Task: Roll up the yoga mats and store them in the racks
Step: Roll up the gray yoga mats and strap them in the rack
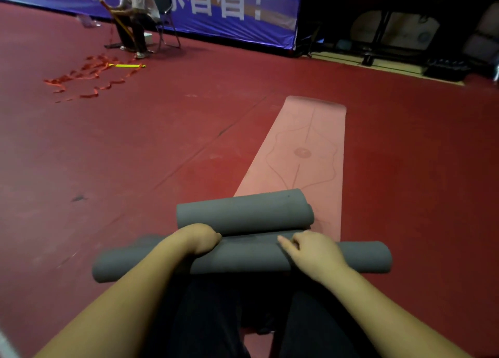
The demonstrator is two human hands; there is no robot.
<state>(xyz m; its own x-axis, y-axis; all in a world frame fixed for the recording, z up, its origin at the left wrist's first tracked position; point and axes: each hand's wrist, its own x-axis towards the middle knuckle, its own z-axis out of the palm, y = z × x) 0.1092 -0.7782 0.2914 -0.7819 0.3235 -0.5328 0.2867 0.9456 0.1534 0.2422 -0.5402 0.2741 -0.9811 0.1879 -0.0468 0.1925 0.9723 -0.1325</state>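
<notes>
A long grey rolled yoga mat (243, 257) lies crosswise in front of my knees. A shorter grey roll (243, 211) sits just beyond it, touching it. Behind both, a pink yoga mat (305, 147) with a line pattern lies flat on the floor, stretching away from me. My left hand (201, 237) rests on top of the near roll with its fingers curled over the far side. My right hand (313, 249) rests on the same roll, fingers bent, index finger pointing left along the top.
The floor is dark red (135, 155). A seated person (135, 14) on a chair works at the far left, with red ribbons (89, 74) and a yellow strip scattered on the floor. A blue banner (216, 6) lines the back; dark equipment stands at the far right.
</notes>
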